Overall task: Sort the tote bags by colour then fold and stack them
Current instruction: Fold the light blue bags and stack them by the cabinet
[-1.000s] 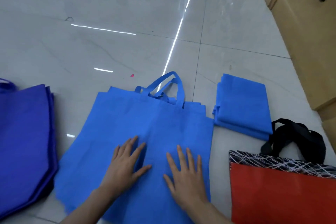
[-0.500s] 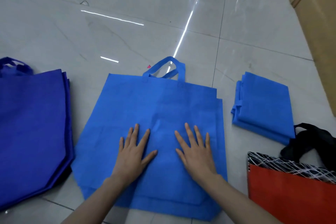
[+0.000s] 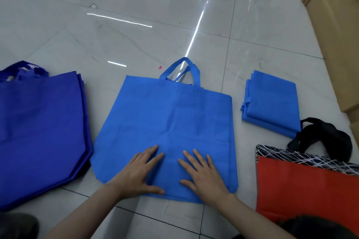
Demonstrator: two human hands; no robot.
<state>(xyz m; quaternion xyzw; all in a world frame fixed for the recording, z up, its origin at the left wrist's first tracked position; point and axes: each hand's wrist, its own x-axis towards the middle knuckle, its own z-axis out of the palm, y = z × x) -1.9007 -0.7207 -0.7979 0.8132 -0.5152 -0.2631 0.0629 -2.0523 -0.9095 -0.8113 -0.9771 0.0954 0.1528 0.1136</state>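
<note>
A light blue tote bag (image 3: 171, 118) lies flat on the tiled floor, handles pointing away from me. My left hand (image 3: 138, 173) and my right hand (image 3: 202, 174) press flat on its near half, fingers straight and spread. To its left lies a pile of dark blue tote bags (image 3: 40, 132). A stack of folded light blue bags (image 3: 272, 101) sits to the right. Nearer on the right is a red bag (image 3: 303, 188) with a black-and-white patterned top band and black handles (image 3: 322, 137).
The glossy grey tiled floor (image 3: 136, 35) stretches open beyond the bags. A tan wooden cabinet (image 3: 338, 31) runs along the right edge. A tiny pink scrap (image 3: 160, 67) lies near the bag handles.
Both hands slid back toward me over the light blue bag, which now lies flatter and squarer. The view shifted, showing more of the dark blue pile.
</note>
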